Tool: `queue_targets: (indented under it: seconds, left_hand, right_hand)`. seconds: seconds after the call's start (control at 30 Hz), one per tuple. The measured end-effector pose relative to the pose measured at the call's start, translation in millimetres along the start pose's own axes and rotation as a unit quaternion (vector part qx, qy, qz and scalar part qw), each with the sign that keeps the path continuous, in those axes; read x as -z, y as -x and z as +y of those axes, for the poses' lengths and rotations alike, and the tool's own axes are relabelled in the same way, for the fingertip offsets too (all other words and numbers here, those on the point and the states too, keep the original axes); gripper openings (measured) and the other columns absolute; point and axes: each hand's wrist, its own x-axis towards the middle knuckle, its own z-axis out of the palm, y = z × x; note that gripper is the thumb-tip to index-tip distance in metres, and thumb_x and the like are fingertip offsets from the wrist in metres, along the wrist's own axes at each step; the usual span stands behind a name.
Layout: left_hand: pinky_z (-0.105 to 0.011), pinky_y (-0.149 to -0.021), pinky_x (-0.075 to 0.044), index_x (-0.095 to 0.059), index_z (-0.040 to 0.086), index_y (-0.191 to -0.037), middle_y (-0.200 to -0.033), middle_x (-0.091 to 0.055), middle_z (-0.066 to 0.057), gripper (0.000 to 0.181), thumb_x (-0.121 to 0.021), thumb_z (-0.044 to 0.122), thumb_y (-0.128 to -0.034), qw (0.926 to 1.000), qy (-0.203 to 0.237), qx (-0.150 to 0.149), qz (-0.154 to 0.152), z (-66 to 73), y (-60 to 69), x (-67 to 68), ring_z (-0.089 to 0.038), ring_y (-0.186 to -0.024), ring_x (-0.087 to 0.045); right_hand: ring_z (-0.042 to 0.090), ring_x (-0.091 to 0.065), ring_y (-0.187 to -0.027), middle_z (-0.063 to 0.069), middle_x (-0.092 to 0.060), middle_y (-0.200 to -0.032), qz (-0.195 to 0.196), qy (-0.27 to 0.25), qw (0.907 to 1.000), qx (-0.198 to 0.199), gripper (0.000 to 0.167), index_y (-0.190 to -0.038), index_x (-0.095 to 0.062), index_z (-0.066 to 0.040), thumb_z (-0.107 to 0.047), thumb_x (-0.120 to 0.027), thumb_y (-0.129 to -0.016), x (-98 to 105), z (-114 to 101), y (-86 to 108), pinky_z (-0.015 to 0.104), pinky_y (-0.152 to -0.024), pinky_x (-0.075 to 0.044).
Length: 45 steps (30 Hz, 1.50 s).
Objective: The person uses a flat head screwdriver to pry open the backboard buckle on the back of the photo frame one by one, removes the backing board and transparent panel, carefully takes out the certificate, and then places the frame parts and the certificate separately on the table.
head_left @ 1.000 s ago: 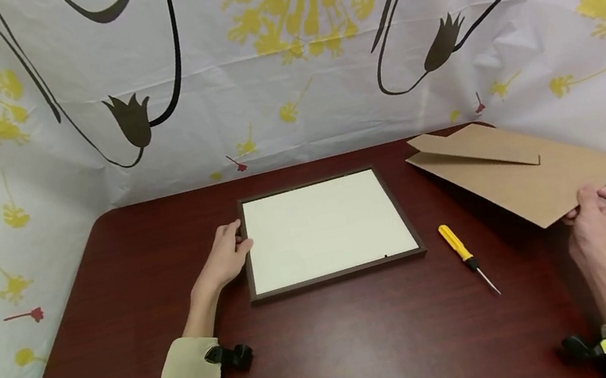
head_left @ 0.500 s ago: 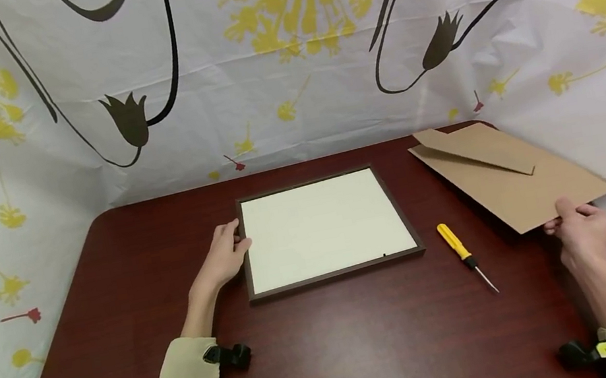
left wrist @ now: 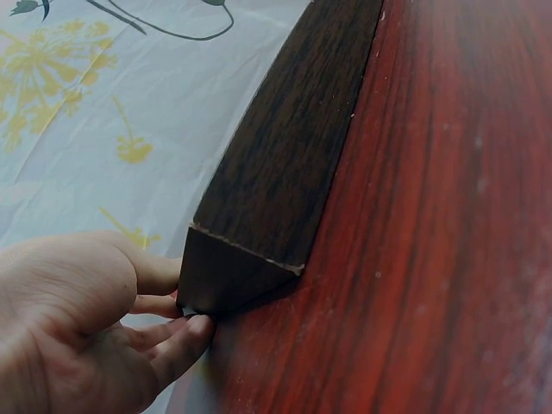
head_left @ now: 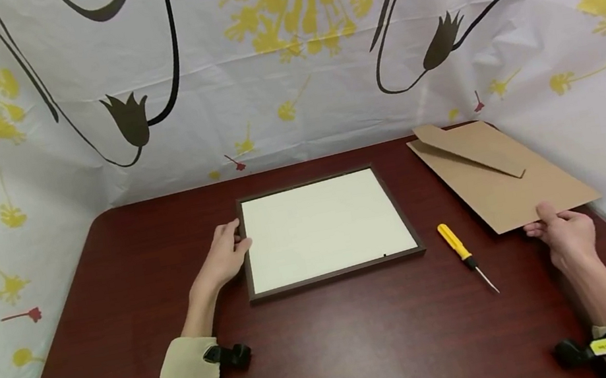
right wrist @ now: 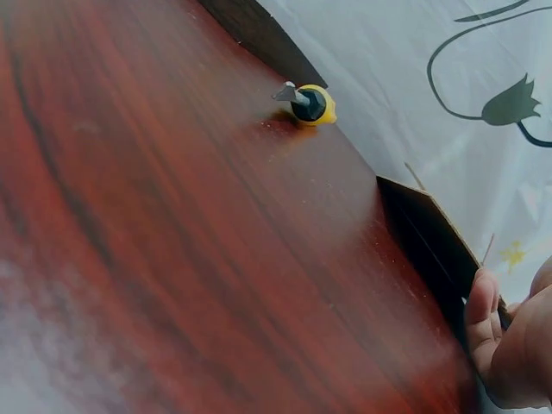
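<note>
A dark brown picture frame [head_left: 338,273] with a white panel [head_left: 328,228] inside it lies on the table. My left hand [head_left: 222,256] grips its left side, thumb on top; in the left wrist view the fingers [left wrist: 185,349] curl under the frame's corner [left wrist: 237,267]. At the right, my right hand [head_left: 569,234] pinches the near edge of a brown backing board [head_left: 538,190] that has a stand flap [head_left: 471,151] on it. That near edge is raised off the table, as the right wrist view shows. Between frame and board lies a yellow-handled screwdriver [head_left: 456,243].
The dark red table [head_left: 331,358] has a glossy top. A white patterned sheet [head_left: 270,134] hangs along its back and sides. Black cameras [head_left: 237,357] are strapped to both wrists.
My right hand has moved left with the backing board, whose near edge swung left and came lower. The left hand and the frame have stayed in place.
</note>
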Motion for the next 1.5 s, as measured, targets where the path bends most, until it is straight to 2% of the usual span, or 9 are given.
queue_targets:
  seconds: [0.2,0.37,0.5,0.67,0.73,0.9,1.2,1.37,1.5]
  left_hand:
    - [-0.053,-0.104,-0.041,-0.017,-0.006,-0.158,-0.154,-0.022,-0.029,0.061,-0.045,0.017,-0.1088,1.0,-0.002,0.0,0.002,1.9,1.1,0.4,-0.039,-0.131,-0.042]
    - [-0.053,-0.104,-0.041,-0.017,-0.006,-0.158,-0.154,-0.022,-0.029,0.061,-0.045,0.017,-0.1089,1.0,-0.004,-0.001,0.002,1.6,0.3,0.4,-0.039,-0.131,-0.042]
    - [-0.053,-0.105,-0.041,-0.017,-0.006,-0.158,-0.154,-0.022,-0.028,0.061,-0.045,0.017,-0.109,1.0,-0.004,0.002,0.001,1.5,0.5,0.3,-0.039,-0.131,-0.041]
    - [-0.053,-0.105,-0.04,-0.016,-0.005,-0.158,-0.155,-0.021,-0.028,0.061,-0.044,0.018,-0.1092,1.0,0.0,0.004,-0.002,1.5,0.7,0.3,-0.039,-0.132,-0.04]
    - [-0.053,-0.105,-0.04,-0.016,-0.005,-0.158,-0.155,-0.02,-0.028,0.061,-0.044,0.018,-0.1092,1.0,0.0,0.003,-0.002,1.7,0.9,0.4,-0.039,-0.133,-0.04]
    - [-0.053,-0.105,-0.041,-0.017,-0.006,-0.158,-0.155,-0.02,-0.029,0.061,-0.044,0.018,-0.1093,1.0,-0.003,0.0,0.0,1.3,0.5,0.4,-0.039,-0.132,-0.04]
    - [-0.053,-0.106,-0.04,-0.016,-0.005,-0.159,-0.156,-0.019,-0.028,0.061,-0.043,0.018,-0.1095,1.0,-0.002,0.004,-0.004,-0.5,-1.4,-0.6,-0.039,-0.133,-0.04]
    - [-0.053,-0.106,-0.04,-0.016,-0.006,-0.158,-0.155,-0.019,-0.029,0.061,-0.043,0.018,-0.1095,1.0,-0.003,0.001,-0.005,-0.2,-1.2,-0.1,-0.039,-0.132,-0.04]
    - [-0.054,-0.105,-0.039,-0.016,-0.007,-0.158,-0.155,-0.019,-0.029,0.06,-0.043,0.017,-0.1094,0.9999,-0.009,-0.001,-0.005,0.9,-0.1,1.2,-0.039,-0.131,-0.04]
  right_hand:
    - [0.018,-0.069,-0.054,0.008,-0.067,-0.068,-0.024,-0.008,0.9997,-0.003,0.013,-0.09,-0.055,0.001,-0.006,-0.061,-0.099,-0.7,1.6,-0.5,0.026,-0.055,-0.058]
    - [0.018,-0.072,-0.06,0.01,-0.071,-0.07,-0.075,-0.004,0.997,-0.015,0.02,-0.083,-0.067,-0.004,-0.006,-0.058,-0.101,3.9,0.7,-0.4,0.026,-0.061,-0.059]
    - [0.017,-0.073,-0.065,0.009,-0.072,-0.073,-0.111,0.047,0.9924,-0.028,0.021,-0.091,-0.066,-0.006,-0.01,-0.051,-0.105,13.4,-2.0,-2.0,0.026,-0.064,-0.059]
    - [0.013,-0.07,-0.063,0.004,-0.072,-0.073,-0.116,0.171,0.9772,-0.047,0.017,-0.104,-0.055,-0.004,-0.02,-0.05,-0.107,25.9,-6.9,-7.0,0.025,-0.06,-0.057]
    - [0.012,-0.069,-0.062,0.002,-0.072,-0.073,-0.12,0.207,0.9694,-0.054,0.018,-0.099,-0.059,-0.008,-0.022,-0.051,-0.107,29.3,-9.1,-9.1,0.025,-0.058,-0.056]
    - [0.011,-0.065,-0.06,0.001,-0.07,-0.071,-0.133,0.254,0.9561,-0.061,0.028,-0.084,-0.069,-0.023,-0.024,-0.052,-0.106,32.8,-13.1,-14.0,0.024,-0.055,-0.054]
    - [0.008,-0.058,-0.055,-0.003,-0.065,-0.067,-0.137,0.355,0.9227,-0.064,0.033,-0.083,-0.068,-0.014,-0.03,-0.051,-0.107,31.3,-18.5,-19.3,0.024,-0.051,-0.051]
    - [0.006,-0.057,-0.054,-0.005,-0.064,-0.067,-0.145,0.367,0.9177,-0.049,0.036,-0.081,-0.069,-0.016,-0.031,-0.049,-0.107,28.4,-19.5,-19.3,0.023,-0.05,-0.05]
    - [0.007,-0.056,-0.054,-0.004,-0.063,-0.066,-0.14,0.363,0.9211,-0.023,0.037,-0.082,-0.07,-0.014,-0.029,-0.049,-0.108,20.9,-18.8,-16.8,0.023,-0.05,-0.05]
